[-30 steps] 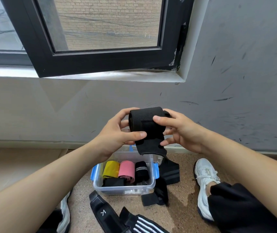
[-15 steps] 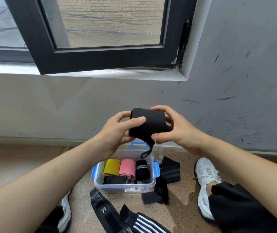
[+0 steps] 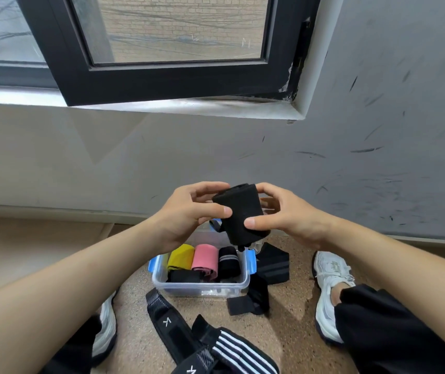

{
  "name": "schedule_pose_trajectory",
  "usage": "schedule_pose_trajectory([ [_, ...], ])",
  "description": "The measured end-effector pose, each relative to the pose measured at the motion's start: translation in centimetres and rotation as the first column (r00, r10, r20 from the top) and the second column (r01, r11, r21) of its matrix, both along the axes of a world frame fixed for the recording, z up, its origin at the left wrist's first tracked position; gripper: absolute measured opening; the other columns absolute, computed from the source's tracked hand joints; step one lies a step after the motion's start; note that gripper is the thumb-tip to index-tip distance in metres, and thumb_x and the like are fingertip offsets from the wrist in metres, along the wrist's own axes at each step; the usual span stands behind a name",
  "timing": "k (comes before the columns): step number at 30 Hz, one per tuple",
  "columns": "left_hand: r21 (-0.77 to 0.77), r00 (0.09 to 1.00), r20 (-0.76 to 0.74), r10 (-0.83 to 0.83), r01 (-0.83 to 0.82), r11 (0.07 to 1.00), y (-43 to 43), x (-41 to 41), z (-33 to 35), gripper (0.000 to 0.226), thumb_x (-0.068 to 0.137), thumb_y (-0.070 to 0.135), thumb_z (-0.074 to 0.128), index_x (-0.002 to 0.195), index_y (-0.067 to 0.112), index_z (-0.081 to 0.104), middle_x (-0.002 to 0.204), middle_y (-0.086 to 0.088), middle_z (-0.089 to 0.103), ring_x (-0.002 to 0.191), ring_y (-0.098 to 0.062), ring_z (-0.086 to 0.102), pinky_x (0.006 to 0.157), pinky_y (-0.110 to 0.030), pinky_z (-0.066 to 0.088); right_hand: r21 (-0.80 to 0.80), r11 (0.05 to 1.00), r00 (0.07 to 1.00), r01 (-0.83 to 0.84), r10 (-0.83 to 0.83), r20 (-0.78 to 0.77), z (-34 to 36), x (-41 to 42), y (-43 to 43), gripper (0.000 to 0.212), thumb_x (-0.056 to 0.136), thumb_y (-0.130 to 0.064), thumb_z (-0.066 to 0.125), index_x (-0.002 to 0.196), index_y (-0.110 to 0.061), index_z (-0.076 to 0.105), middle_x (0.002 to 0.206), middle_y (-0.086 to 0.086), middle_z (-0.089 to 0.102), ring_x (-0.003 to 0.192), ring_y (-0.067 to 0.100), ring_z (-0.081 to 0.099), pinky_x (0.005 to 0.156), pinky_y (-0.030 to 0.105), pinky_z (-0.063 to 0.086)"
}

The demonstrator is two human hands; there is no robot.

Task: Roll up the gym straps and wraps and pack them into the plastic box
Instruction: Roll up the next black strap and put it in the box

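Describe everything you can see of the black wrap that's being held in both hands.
The black wrap is a matte, soft-looking fabric wound into a thick, stubby roll, tilted slightly. It is held in the air above the plastic box. The left hand grips its left side with the thumb across the front; the right hand holds the right side with the thumb pressed on the front. A small dark end pokes out below the roll. No markings show.
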State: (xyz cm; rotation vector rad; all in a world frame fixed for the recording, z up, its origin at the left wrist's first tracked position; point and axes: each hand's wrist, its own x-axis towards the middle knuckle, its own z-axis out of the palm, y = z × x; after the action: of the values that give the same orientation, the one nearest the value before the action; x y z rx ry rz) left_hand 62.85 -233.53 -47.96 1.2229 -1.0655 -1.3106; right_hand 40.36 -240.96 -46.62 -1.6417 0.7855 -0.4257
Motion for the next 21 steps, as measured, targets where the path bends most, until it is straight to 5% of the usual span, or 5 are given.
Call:
schedule_pose_trajectory([
  [7,0.027,0.921,0.369,-0.126,0.125,0.992,2.2,0.5,-1.9,0.071,0.063,0.026,0.094,0.128,0.031,0.066,0.118,0.002,0.071,0.105,-0.019,0.072,0.097,-0.036,0.058,-0.182,0.982,0.991,-0.045,0.021,-0.134,-2.7,1.0,2.4,0.068,0.071,-0.008,0.091,0.129,-0.028,0.061,0.113,0.0,0.071,0.101,0.014,0.069,0.085,0.026,0.058],
  [14,0.046,0.644,0.748,-0.161,0.192,0.98,3.4,0.7,-3.6,0.078,0.05,0.064,0.082,0.122,0.037,0.066,0.104,0.012,0.071,0.095,-0.014,0.069,0.087,-0.042,0.057,-0.354,0.928,0.969,-0.112,0.023,-0.246,-4.7,1.2,4.0,0.063,0.068,-0.018,0.092,0.121,-0.029,0.061,0.112,-0.015,0.065,0.103,-0.002,0.06,0.082,0.012,0.05],
  [21,0.142,0.548,0.813,-0.195,0.137,0.98,1.6,2.8,-6.1,0.06,0.063,0.045,0.093,0.113,0.021,0.069,0.086,0.003,0.068,0.076,-0.012,0.062,0.08,-0.038,0.055,-0.335,0.93,0.932,-0.154,0.024,-0.363,-8.1,0.8,0.4,0.045,0.077,-0.028,0.088,0.117,-0.027,0.066,0.111,-0.016,0.067,0.101,0.004,0.065,0.088,0.026,0.056],
])
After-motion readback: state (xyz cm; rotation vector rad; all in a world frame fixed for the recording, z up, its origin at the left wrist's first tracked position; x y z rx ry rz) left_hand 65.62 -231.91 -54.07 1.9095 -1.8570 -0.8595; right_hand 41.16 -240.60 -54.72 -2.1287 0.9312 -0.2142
